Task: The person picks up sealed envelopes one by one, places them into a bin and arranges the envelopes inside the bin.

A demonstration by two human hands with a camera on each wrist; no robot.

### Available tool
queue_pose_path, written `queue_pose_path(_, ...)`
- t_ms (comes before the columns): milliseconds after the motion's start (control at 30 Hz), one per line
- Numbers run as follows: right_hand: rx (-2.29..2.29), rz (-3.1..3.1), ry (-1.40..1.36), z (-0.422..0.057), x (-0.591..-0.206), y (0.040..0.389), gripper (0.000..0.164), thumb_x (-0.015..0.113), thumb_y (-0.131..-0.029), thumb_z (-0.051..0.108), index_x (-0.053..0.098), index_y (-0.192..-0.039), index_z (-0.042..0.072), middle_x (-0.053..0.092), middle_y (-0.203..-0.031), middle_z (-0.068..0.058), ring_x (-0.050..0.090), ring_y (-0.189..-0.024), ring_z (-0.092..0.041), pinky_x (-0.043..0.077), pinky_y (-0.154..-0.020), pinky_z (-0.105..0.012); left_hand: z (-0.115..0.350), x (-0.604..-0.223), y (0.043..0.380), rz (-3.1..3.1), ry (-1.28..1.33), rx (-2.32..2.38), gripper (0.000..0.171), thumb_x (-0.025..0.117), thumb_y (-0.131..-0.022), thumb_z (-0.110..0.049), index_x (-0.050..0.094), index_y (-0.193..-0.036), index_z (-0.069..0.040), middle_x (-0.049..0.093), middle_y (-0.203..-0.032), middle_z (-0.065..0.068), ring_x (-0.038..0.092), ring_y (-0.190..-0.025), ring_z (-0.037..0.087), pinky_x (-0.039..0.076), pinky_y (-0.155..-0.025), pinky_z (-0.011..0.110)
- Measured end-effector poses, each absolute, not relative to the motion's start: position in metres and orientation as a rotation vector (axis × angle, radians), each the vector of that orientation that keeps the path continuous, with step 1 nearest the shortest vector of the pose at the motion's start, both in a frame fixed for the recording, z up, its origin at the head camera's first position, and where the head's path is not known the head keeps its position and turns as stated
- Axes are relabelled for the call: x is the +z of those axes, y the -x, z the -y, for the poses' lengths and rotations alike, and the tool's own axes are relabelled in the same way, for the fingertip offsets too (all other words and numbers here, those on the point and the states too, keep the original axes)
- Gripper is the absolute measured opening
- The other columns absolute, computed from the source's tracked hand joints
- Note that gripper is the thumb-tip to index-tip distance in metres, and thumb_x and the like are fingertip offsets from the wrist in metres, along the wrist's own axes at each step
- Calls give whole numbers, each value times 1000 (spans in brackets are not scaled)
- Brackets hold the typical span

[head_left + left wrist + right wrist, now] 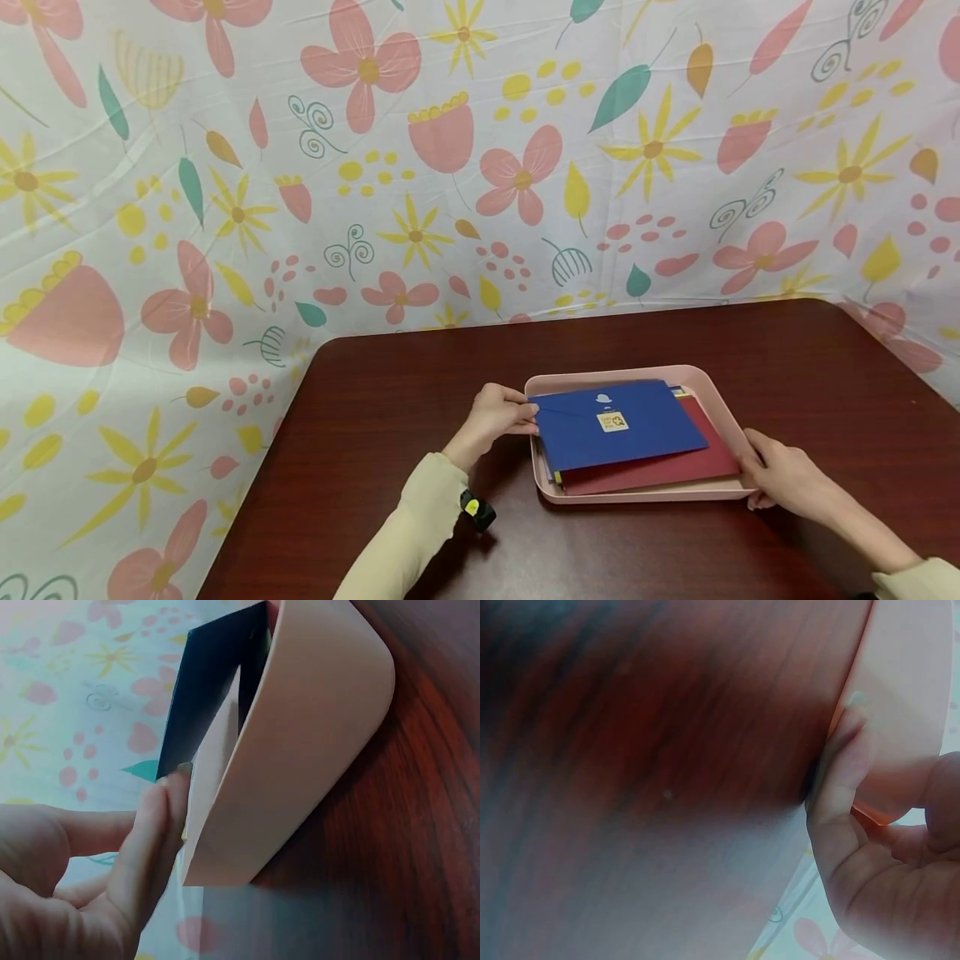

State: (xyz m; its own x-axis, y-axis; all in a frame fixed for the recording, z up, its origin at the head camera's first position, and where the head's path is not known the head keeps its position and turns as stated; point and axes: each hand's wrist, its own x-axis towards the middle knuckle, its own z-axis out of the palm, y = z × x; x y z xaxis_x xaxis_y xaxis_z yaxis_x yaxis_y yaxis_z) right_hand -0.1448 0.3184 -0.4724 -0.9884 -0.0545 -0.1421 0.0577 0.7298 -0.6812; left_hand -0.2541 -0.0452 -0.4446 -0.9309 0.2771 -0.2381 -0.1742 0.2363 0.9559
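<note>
A pink rectangular tray (570, 498) rests on the table, holding a small pile of flat paper items. Uppermost is a blue envelope (577, 442) with a pale heart mark and a square sticker, lying over a dark red flat piece (660, 475). At the tray's left end, my left hand (498, 417) pinches the envelope's left edge between thumb and fingers, right above the rim. In the left wrist view the blue envelope (202, 697) stands tilted beside the tray wall (315, 697). My right hand (787, 479) grips the tray's right front corner, with fingers (847, 765) curled under it.
The dark reddish-brown table (405, 383) has rounded far corners. Behind it hangs a white cloth (465, 242) with printed flowers and leaves. A black strap device (477, 510) with a yellow mark sits at the left wrist. Thin edges of other papers (678, 390) show beneath the envelope.
</note>
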Motion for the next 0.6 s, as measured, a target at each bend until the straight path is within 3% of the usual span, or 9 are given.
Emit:
queue_pose_path(200, -1106, -2772, -2, -317, -473, 147, 13, 40, -100, 6, 47, -105, -2, 60, -66, -5, 64, -53, -14, 53, -48, -26, 40, -442, 253, -2372, -124, 1640, 29, 69, -88, -4, 67, -113, 9, 73, -80, 16, 71, -61, 17, 59, -67, 30)
queue_pose_path(600, -1124, -2771, 13, -315, -476, 148, 12, 40, -99, 7, 48, -103, -1, 60, -66, -5, 63, -52, -15, 53, -47, -27, 37, -440, 254, -2555, -128, 1524, 22, 71, -85, -5, 72, -105, 5, 74, -76, 13, 70, -57, 15, 58, -64, 25)
